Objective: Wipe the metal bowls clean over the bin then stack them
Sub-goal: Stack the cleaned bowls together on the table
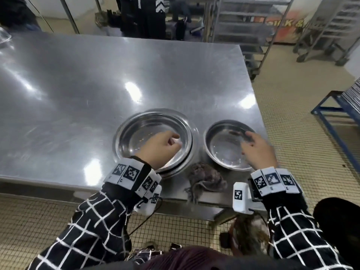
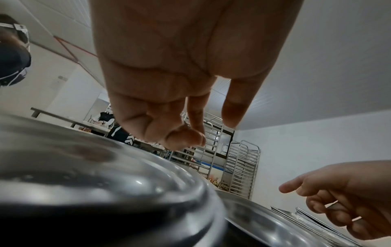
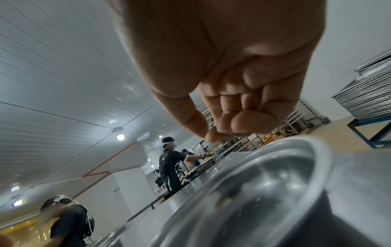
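Two bowls sit side by side near the table's (image 1: 78, 84) front edge, a crumpled rag (image 1: 206, 177) lying just before the gap between them. Both hands hang loosely curled and hold nothing, the left hand (image 1: 158, 148) over the big stack (image 1: 134, 131), the right hand (image 1: 259, 150) over the small bowl (image 1: 224, 145). No bin shows, so I judge wiping is between bowls: next means gripping the small bowl's rim and taking up the rag.
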{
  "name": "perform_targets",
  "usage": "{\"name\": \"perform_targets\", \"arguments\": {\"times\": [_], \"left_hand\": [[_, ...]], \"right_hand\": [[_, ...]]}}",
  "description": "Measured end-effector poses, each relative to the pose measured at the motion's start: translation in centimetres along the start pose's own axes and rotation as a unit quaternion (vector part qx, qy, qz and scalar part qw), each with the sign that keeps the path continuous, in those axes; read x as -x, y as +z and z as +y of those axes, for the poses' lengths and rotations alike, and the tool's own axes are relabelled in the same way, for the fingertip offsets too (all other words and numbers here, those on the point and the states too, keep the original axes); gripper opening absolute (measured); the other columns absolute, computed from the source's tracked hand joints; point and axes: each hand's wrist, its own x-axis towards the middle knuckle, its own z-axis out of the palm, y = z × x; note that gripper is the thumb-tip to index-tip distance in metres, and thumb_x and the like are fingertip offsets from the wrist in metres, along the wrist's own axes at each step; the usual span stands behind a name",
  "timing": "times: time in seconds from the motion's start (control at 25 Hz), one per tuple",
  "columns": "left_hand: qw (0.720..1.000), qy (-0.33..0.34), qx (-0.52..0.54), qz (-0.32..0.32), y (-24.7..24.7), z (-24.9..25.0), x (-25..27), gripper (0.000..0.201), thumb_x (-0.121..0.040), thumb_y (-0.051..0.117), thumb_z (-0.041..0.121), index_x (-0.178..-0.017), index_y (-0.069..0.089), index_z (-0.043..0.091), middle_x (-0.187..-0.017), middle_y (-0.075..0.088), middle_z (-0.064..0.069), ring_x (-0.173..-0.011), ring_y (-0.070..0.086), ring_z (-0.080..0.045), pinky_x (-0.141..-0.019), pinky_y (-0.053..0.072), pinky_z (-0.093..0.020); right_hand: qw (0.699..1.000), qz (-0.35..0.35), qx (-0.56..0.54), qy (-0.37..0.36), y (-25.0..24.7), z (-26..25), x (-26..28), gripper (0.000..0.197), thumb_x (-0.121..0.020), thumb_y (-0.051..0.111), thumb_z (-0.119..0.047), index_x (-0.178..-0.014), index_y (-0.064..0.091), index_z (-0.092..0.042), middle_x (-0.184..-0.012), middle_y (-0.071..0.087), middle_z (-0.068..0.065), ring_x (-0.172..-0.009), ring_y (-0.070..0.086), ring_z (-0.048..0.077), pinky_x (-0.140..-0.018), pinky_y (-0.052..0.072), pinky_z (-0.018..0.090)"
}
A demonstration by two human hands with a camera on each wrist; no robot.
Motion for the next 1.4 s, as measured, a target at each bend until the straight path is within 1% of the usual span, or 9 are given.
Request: {"name": "perform_targets", "arguments": {"times": [0.12, 0.28, 0.36, 0.48, 0.64, 0.88, 1.0, 1.2, 1.4], "left_hand": [[0.998, -0.038, 0.041, -0.006, 5.0, 2.9, -0.7, 0.034, -0.094, 0.053, 0.032, -0.125, 0.057, 0.018, -0.1, 0.061, 0.004, -0.088, 0.056, -0.012, -0.078, 0.039, -0.02], [0.987, -0.123, 0.095, -0.031, 11.4, 4.4, -2.3, 0.047, -0.09, 0.055, 0.039, -0.131, 0.048, 0.014, -0.107, 0.066, -0.007, -0.084, 0.066, -0.024, -0.081, 0.055, -0.037], [0.984, -0.148, 0.097, -0.018, 13.4, 4.8, -2.9, 0.047, -0.09, 0.056, 0.037, -0.13, 0.046, 0.014, -0.1, 0.064, -0.007, -0.079, 0.064, -0.024, -0.076, 0.052, -0.033], [0.984, -0.162, 0.071, -0.004, 14.3, 5.2, -3.7, 0.047, -0.089, 0.061, 0.033, -0.128, 0.046, 0.011, -0.108, 0.06, -0.004, -0.102, 0.057, -0.022, -0.084, 0.04, -0.028], [0.987, -0.135, 0.081, 0.004, 14.1, 5.2, -4.3, 0.038, -0.085, 0.068, 0.027, -0.117, 0.056, 0.011, -0.107, 0.064, -0.001, -0.101, 0.059, -0.019, -0.08, 0.041, -0.027], [0.985, -0.066, 0.152, 0.052, 8.0, 6.0, -3.1, 0.048, -0.074, 0.068, 0.043, -0.116, 0.057, 0.022, -0.099, 0.069, 0.002, -0.091, 0.064, -0.016, -0.086, 0.052, -0.039], [0.98, -0.048, 0.17, 0.093, 3.2, 4.3, -1.9, 0.032, -0.082, 0.07, 0.025, -0.113, 0.06, 0.022, -0.087, 0.067, 0.007, -0.077, 0.061, -0.008, -0.072, 0.048, -0.027], [0.976, -0.053, 0.178, 0.115, -3.7, 0.0, 0.0, 0.029, -0.082, 0.068, 0.008, -0.091, 0.058, 0.034, -0.089, 0.068, 0.003, -0.087, 0.064, -0.014, -0.079, 0.049, -0.028], [0.982, -0.122, 0.1, 0.102, -7.0, -7.4, 0.2, 0.034, -0.087, 0.065, 0.026, -0.116, 0.052, 0.017, -0.087, 0.066, -0.002, -0.082, 0.063, -0.013, -0.063, 0.042, -0.023]], "right_hand": [[0.999, -0.032, 0.016, 0.011, -3.7, 3.5, -1.7, 0.034, -0.093, 0.05, -0.02, -0.127, 0.052, -0.023, -0.114, 0.062, 0.011, -0.077, 0.057, 0.019, -0.071, 0.049, 0.029], [0.993, -0.095, 0.058, 0.04, -5.6, 6.5, -3.7, 0.05, -0.096, 0.051, -0.033, -0.143, 0.036, -0.021, -0.131, 0.052, 0.013, -0.1, 0.056, 0.026, -0.09, 0.044, 0.033], [0.989, -0.133, 0.068, 0.025, -5.2, 7.4, -4.4, 0.047, -0.095, 0.052, -0.035, -0.138, 0.04, -0.02, -0.123, 0.056, 0.009, -0.104, 0.059, 0.029, -0.092, 0.046, 0.038], [0.985, -0.171, 0.013, 0.008, -4.1, 8.8, -5.2, 0.04, -0.091, 0.058, -0.029, -0.129, 0.045, -0.02, -0.107, 0.061, 0.005, -0.097, 0.063, 0.028, -0.087, 0.052, 0.044], [0.987, -0.142, -0.069, 0.01, -4.1, 9.1, -5.5, 0.025, -0.088, 0.059, -0.019, -0.112, 0.054, -0.026, -0.094, 0.061, -0.001, -0.086, 0.063, 0.022, -0.083, 0.055, 0.046], [0.986, -0.089, -0.127, -0.068, -5.1, 3.6, -4.4, 0.024, -0.086, 0.054, -0.012, -0.103, 0.057, -0.028, -0.083, 0.06, -0.001, -0.075, 0.059, 0.018, -0.078, 0.056, 0.043], [0.978, -0.108, -0.15, -0.094, -3.1, -0.7, -3.3, 0.024, -0.087, 0.055, -0.012, -0.105, 0.057, -0.028, -0.084, 0.059, 0.0, -0.076, 0.057, 0.016, -0.08, 0.054, 0.04], [0.974, -0.135, -0.155, -0.093, 2.6, -6.1, -0.7, 0.023, -0.086, 0.057, -0.02, -0.108, 0.057, -0.028, -0.086, 0.061, -0.001, -0.075, 0.059, 0.017, -0.078, 0.056, 0.043], [0.978, -0.141, -0.107, -0.105, 8.1, -9.2, 1.7, 0.025, -0.086, 0.058, -0.019, -0.111, 0.057, -0.027, -0.088, 0.063, -0.007, -0.077, 0.059, 0.01, -0.066, 0.045, 0.024]]}}
